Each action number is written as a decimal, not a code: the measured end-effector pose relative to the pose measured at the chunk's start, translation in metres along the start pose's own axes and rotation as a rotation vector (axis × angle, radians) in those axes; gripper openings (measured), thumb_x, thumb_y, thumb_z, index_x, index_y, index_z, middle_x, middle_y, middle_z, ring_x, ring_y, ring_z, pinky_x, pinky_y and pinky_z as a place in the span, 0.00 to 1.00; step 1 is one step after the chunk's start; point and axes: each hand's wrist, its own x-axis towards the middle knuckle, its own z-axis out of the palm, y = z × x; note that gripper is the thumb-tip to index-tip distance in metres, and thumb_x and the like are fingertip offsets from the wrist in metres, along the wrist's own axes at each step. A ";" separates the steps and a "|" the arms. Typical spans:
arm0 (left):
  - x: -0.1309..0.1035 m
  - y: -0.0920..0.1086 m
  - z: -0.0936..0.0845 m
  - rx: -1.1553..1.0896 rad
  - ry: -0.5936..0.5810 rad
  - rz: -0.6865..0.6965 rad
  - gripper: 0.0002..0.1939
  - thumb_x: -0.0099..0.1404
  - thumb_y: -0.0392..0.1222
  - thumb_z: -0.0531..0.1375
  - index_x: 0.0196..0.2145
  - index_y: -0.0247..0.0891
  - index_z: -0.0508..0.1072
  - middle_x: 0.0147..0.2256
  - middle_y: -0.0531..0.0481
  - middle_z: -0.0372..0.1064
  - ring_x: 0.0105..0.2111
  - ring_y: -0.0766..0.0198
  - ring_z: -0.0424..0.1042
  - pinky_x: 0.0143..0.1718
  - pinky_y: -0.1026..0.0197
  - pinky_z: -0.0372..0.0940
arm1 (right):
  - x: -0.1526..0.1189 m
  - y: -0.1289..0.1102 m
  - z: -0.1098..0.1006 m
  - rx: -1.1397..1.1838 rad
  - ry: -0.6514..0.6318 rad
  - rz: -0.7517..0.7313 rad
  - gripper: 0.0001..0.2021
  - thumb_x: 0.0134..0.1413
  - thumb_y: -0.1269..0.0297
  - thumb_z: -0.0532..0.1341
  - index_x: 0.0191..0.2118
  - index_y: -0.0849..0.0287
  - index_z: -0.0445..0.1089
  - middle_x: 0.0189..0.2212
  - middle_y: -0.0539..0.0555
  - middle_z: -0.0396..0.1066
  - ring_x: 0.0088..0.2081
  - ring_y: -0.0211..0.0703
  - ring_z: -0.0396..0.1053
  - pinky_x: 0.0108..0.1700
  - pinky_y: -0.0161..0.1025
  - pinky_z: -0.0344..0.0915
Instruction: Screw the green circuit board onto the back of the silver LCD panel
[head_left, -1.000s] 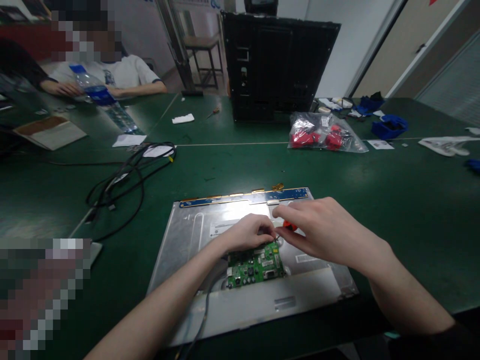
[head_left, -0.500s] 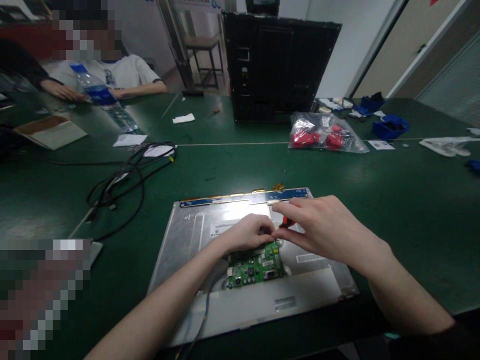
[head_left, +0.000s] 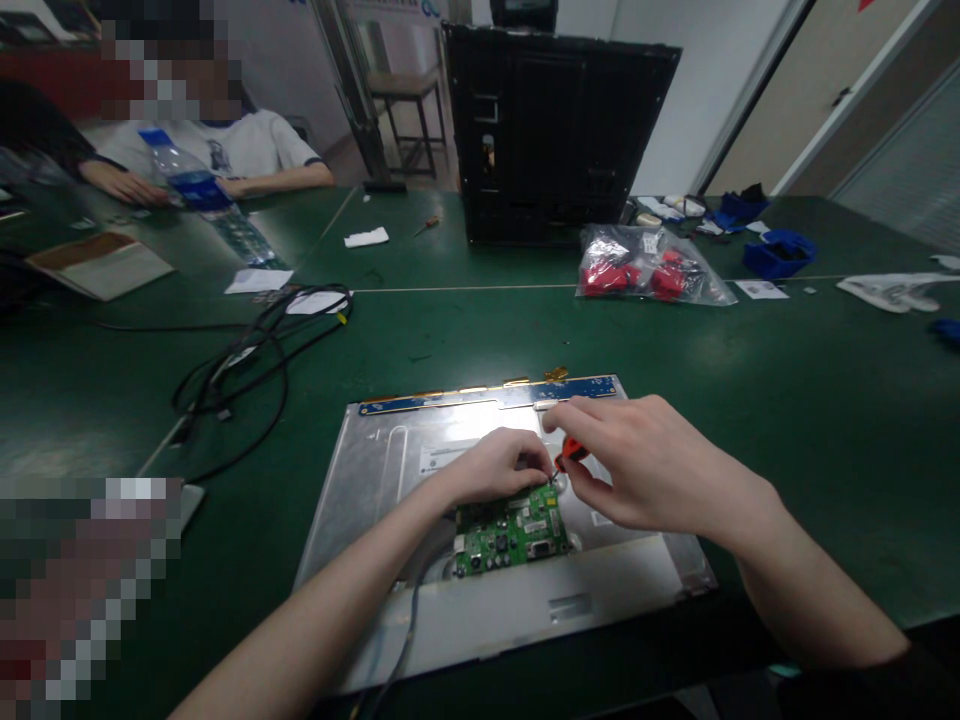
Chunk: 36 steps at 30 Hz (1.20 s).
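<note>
A green circuit board (head_left: 514,535) lies on the metal back of a display panel (head_left: 382,500). My left hand (head_left: 506,463) rests across the board's upper edge, its fingers curled down by the top right corner. What those fingers hold, if anything, is hidden. In my right hand (head_left: 637,460) is a screwdriver (head_left: 574,449) with a red and black handle. Its thin shaft slants down to the board's top right corner, close beside my left fingertips. A blue board strip (head_left: 487,397) runs along the panel's far edge.
Looped black cables (head_left: 281,345) lie left of the panel. Behind it are a bag of red parts (head_left: 652,268), a big black screen housing (head_left: 559,140) and a water bottle (head_left: 210,200). A person (head_left: 255,150) sits across the table. A grey cable (head_left: 411,620) crosses the panel.
My right thumb has dropped and my fingers have loosened around the screwdriver, so more of its red handle and its shaft show. My left hand and the panel have stayed put.
</note>
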 end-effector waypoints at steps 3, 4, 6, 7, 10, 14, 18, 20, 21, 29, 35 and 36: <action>0.000 0.001 0.000 0.006 0.004 -0.005 0.04 0.59 0.30 0.61 0.29 0.33 0.76 0.28 0.52 0.72 0.30 0.64 0.69 0.33 0.66 0.60 | -0.001 0.001 0.001 -0.036 0.012 0.009 0.07 0.60 0.67 0.55 0.44 0.58 0.64 0.35 0.52 0.70 0.32 0.42 0.67 0.28 0.37 0.48; 0.000 0.001 0.000 0.009 0.005 -0.008 0.03 0.59 0.31 0.61 0.29 0.33 0.76 0.28 0.53 0.72 0.30 0.64 0.69 0.32 0.66 0.60 | -0.001 0.001 0.002 -0.053 0.022 0.016 0.08 0.61 0.65 0.55 0.45 0.57 0.65 0.35 0.52 0.71 0.32 0.42 0.67 0.27 0.37 0.48; 0.001 0.000 0.001 0.015 0.002 -0.019 0.03 0.59 0.32 0.61 0.29 0.33 0.76 0.27 0.53 0.71 0.29 0.64 0.68 0.31 0.66 0.59 | -0.001 0.002 0.004 -0.087 0.047 0.032 0.11 0.62 0.60 0.56 0.47 0.57 0.65 0.35 0.52 0.71 0.32 0.43 0.68 0.27 0.37 0.48; 0.001 0.000 0.001 0.016 -0.001 -0.024 0.03 0.59 0.33 0.61 0.29 0.33 0.76 0.27 0.53 0.71 0.29 0.64 0.68 0.30 0.66 0.59 | 0.000 0.003 0.005 -0.103 0.057 0.043 0.12 0.62 0.57 0.57 0.48 0.56 0.65 0.35 0.52 0.72 0.32 0.43 0.68 0.27 0.36 0.48; 0.000 -0.002 0.000 0.008 -0.003 -0.024 0.03 0.60 0.34 0.62 0.31 0.34 0.76 0.28 0.53 0.72 0.29 0.63 0.69 0.31 0.65 0.60 | 0.001 0.003 0.005 -0.140 0.052 0.081 0.13 0.63 0.53 0.56 0.46 0.56 0.66 0.32 0.51 0.72 0.29 0.43 0.68 0.26 0.36 0.46; 0.000 -0.003 0.001 -0.012 0.000 0.008 0.03 0.60 0.32 0.61 0.32 0.33 0.76 0.30 0.50 0.74 0.32 0.61 0.71 0.35 0.64 0.62 | 0.002 0.003 0.004 -0.140 0.042 0.097 0.10 0.65 0.56 0.53 0.39 0.56 0.67 0.27 0.50 0.72 0.26 0.42 0.66 0.26 0.36 0.44; 0.000 -0.002 0.001 -0.012 0.005 0.017 0.04 0.60 0.31 0.61 0.33 0.33 0.76 0.33 0.49 0.75 0.34 0.61 0.71 0.37 0.64 0.62 | 0.001 0.002 0.003 -0.080 0.048 0.046 0.05 0.62 0.64 0.54 0.40 0.58 0.65 0.30 0.51 0.71 0.28 0.41 0.66 0.26 0.36 0.46; 0.000 -0.002 0.000 -0.002 -0.001 0.006 0.04 0.59 0.31 0.61 0.32 0.33 0.76 0.32 0.50 0.74 0.33 0.62 0.71 0.36 0.65 0.62 | -0.001 0.001 0.002 -0.046 0.040 0.027 0.06 0.59 0.66 0.55 0.41 0.58 0.64 0.32 0.51 0.71 0.29 0.41 0.65 0.27 0.36 0.47; 0.000 -0.001 0.000 0.002 -0.007 0.001 0.04 0.59 0.30 0.61 0.32 0.33 0.76 0.31 0.51 0.73 0.32 0.63 0.70 0.35 0.66 0.62 | -0.001 0.001 0.002 -0.031 0.035 0.019 0.06 0.58 0.67 0.55 0.41 0.59 0.64 0.33 0.52 0.71 0.30 0.41 0.65 0.27 0.36 0.48; 0.000 -0.001 0.000 0.010 -0.001 0.002 0.04 0.60 0.35 0.60 0.30 0.33 0.75 0.28 0.52 0.70 0.29 0.64 0.67 0.30 0.66 0.59 | 0.000 0.002 0.003 -0.080 0.057 0.043 0.17 0.62 0.54 0.57 0.51 0.59 0.64 0.38 0.56 0.73 0.34 0.44 0.70 0.29 0.36 0.51; 0.000 -0.006 0.001 0.001 -0.014 0.021 0.05 0.61 0.35 0.60 0.32 0.33 0.76 0.28 0.52 0.71 0.30 0.63 0.68 0.32 0.65 0.60 | 0.001 0.002 0.001 -0.101 0.031 0.069 0.14 0.64 0.53 0.55 0.47 0.57 0.68 0.31 0.52 0.74 0.28 0.42 0.68 0.27 0.36 0.48; 0.000 -0.006 0.001 -0.002 -0.014 0.015 0.05 0.61 0.35 0.60 0.33 0.33 0.76 0.30 0.51 0.72 0.31 0.62 0.69 0.33 0.64 0.61 | 0.001 0.001 0.001 -0.100 0.026 0.070 0.13 0.65 0.55 0.54 0.46 0.57 0.68 0.30 0.51 0.73 0.28 0.41 0.68 0.27 0.36 0.47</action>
